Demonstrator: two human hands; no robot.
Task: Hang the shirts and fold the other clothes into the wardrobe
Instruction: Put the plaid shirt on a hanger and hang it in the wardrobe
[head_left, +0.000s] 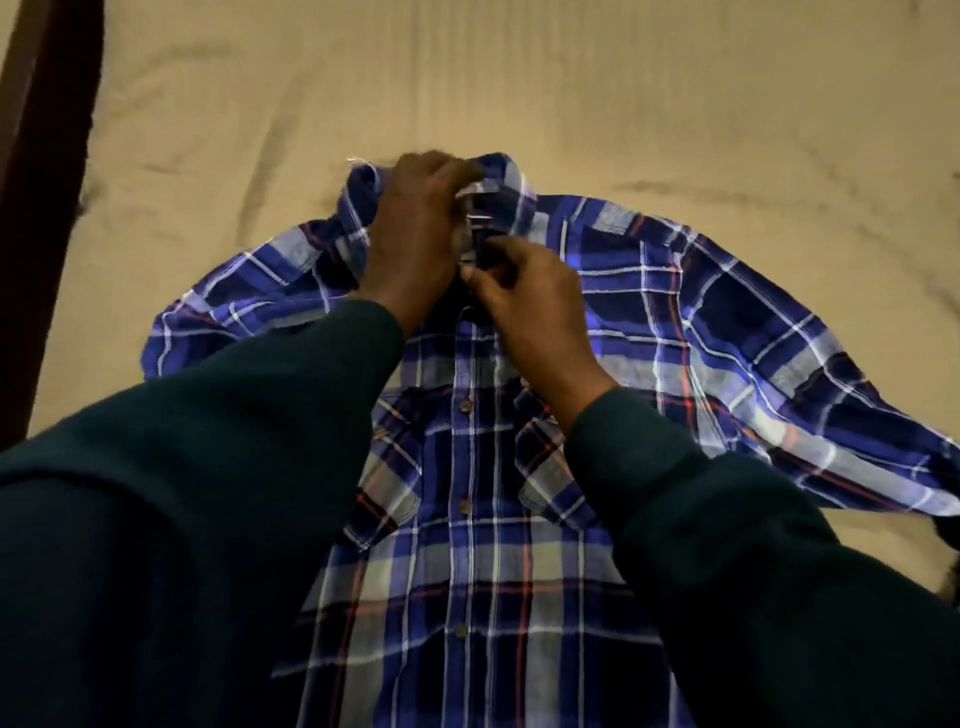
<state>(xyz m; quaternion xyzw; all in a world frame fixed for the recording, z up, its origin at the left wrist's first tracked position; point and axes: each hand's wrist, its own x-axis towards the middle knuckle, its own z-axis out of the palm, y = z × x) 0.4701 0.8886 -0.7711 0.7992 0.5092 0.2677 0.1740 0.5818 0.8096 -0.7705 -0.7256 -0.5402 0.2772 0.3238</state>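
Plaid shirt (519, 467) lies front-up on the bed (571, 104) | left hand (415, 228) grips the collar, right hand (530, 306) pinches the placket just below | fastening the top button seems underway; keeping both edges aligned helps it hang straight.

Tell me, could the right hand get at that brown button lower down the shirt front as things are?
Probably yes. The brown button lies uncovered on the plaid shirt, just beside the right hand's wrist. That hand is busy pinching the placket near the collar, so it would have to let go first.
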